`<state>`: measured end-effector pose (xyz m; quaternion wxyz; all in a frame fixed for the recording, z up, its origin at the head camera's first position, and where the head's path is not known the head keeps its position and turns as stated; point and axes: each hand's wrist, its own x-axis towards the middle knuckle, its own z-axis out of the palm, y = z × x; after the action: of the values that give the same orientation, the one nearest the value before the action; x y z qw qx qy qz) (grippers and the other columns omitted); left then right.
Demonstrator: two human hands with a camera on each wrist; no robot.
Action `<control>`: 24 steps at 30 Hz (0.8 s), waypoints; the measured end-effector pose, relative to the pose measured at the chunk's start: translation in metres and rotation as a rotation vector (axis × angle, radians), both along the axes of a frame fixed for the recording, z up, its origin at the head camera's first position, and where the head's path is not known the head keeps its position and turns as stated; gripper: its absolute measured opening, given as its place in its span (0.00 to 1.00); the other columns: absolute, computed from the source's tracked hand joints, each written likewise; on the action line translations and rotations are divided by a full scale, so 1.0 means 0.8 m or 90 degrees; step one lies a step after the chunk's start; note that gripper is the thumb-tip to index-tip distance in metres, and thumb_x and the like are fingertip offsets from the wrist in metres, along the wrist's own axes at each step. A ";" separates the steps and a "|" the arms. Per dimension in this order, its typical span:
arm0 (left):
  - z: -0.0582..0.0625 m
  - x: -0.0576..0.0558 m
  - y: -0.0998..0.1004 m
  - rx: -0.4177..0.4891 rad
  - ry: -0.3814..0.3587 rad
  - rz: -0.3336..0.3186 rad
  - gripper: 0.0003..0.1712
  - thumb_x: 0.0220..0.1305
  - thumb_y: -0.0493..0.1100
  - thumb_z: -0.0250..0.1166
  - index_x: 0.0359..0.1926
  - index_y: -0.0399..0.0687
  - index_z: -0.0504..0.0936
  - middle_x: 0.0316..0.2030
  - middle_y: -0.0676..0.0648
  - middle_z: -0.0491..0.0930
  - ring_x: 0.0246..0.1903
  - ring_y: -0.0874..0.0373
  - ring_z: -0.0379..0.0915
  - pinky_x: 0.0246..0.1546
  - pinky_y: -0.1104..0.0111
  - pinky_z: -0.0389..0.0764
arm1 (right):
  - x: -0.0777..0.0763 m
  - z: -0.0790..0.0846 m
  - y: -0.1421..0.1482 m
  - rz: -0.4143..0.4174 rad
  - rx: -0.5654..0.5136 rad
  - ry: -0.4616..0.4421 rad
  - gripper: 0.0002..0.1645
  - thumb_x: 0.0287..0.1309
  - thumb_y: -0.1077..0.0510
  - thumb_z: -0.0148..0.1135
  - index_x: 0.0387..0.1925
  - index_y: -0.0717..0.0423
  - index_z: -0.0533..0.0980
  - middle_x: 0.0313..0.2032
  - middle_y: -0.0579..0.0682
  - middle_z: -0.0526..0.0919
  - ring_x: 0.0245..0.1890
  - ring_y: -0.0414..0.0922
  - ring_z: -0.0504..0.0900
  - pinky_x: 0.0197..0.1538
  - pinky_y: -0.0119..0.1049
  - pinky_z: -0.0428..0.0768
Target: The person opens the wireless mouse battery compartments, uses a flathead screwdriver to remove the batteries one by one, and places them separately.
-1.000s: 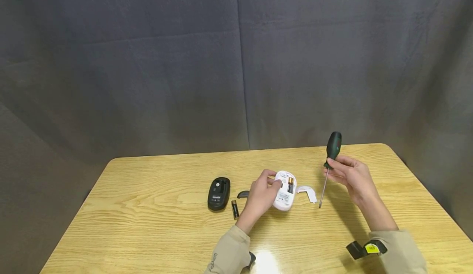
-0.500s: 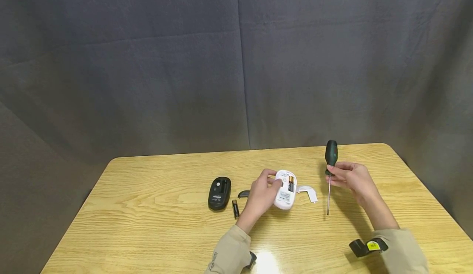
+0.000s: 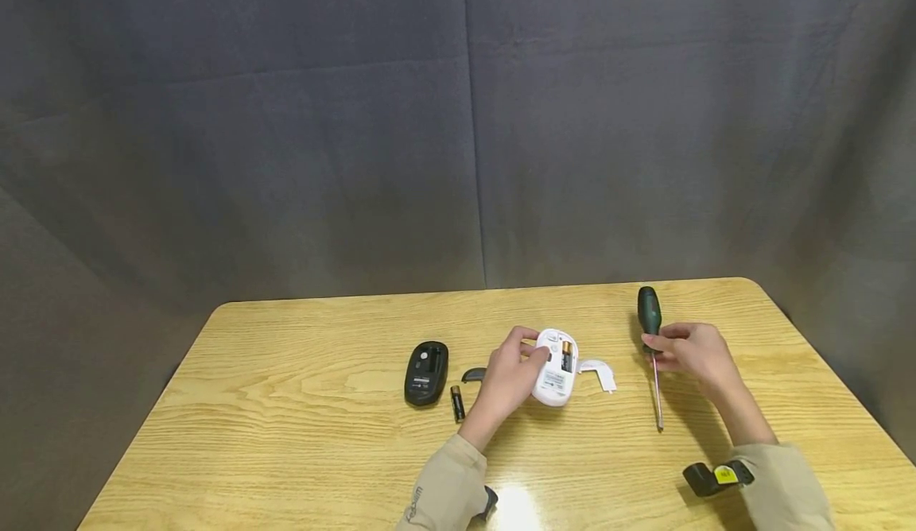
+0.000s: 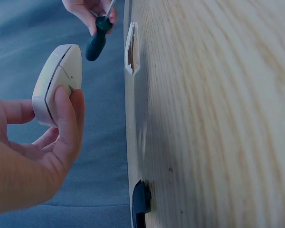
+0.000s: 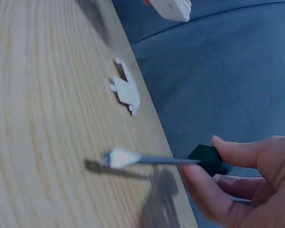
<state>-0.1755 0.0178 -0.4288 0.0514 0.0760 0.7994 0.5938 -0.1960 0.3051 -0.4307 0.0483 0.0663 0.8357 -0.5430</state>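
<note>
My left hand (image 3: 510,376) grips a white computer mouse (image 3: 555,388) by its sides, underside up and raised off the table. A battery (image 3: 567,356) sits in the mouse's uncovered slot. On the right, my right hand (image 3: 697,354) pinches a screwdriver (image 3: 650,310) near the base of its dark green handle. Its metal shaft points down toward the table, and in the right wrist view the tip (image 5: 118,157) hangs above the wood. Between the two hands lies a white curved battery cover (image 3: 599,374).
Left of my left hand, a black mouse (image 3: 426,374) lies underside up with its slot uncovered. A loose battery (image 3: 457,404) and a black cover (image 3: 473,375) lie beside it. The wooden table (image 3: 286,436) ends at a grey curtain (image 3: 343,157).
My right hand has lowered the screwdriver and moved it slightly right, its shaft swinging so the tip now points a little rightward. My left hand and the white mouse have barely moved.
</note>
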 end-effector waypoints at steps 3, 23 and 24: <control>0.001 0.000 0.000 0.007 0.002 -0.004 0.20 0.74 0.42 0.60 0.61 0.36 0.77 0.44 0.39 0.84 0.32 0.59 0.81 0.24 0.66 0.84 | -0.002 -0.002 0.001 0.004 0.034 -0.004 0.33 0.70 0.60 0.65 0.60 0.87 0.67 0.38 0.63 0.86 0.29 0.40 0.87 0.36 0.36 0.87; 0.003 0.000 -0.001 0.027 -0.004 -0.014 0.21 0.74 0.42 0.60 0.62 0.36 0.76 0.41 0.42 0.83 0.29 0.60 0.79 0.24 0.63 0.85 | 0.000 -0.010 0.003 -0.006 0.133 -0.002 0.24 0.68 0.62 0.66 0.49 0.86 0.75 0.33 0.66 0.85 0.25 0.44 0.87 0.31 0.36 0.87; 0.003 0.000 -0.001 0.026 -0.004 -0.014 0.21 0.74 0.43 0.60 0.62 0.36 0.76 0.41 0.42 0.83 0.30 0.60 0.79 0.24 0.63 0.85 | 0.000 -0.011 0.003 -0.007 0.138 -0.003 0.24 0.67 0.62 0.67 0.48 0.85 0.76 0.33 0.65 0.85 0.25 0.44 0.87 0.30 0.36 0.87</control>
<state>-0.1751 0.0169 -0.4267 0.0592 0.0839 0.7860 0.6096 -0.1962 0.3072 -0.4394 0.0395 0.0769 0.8892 -0.4493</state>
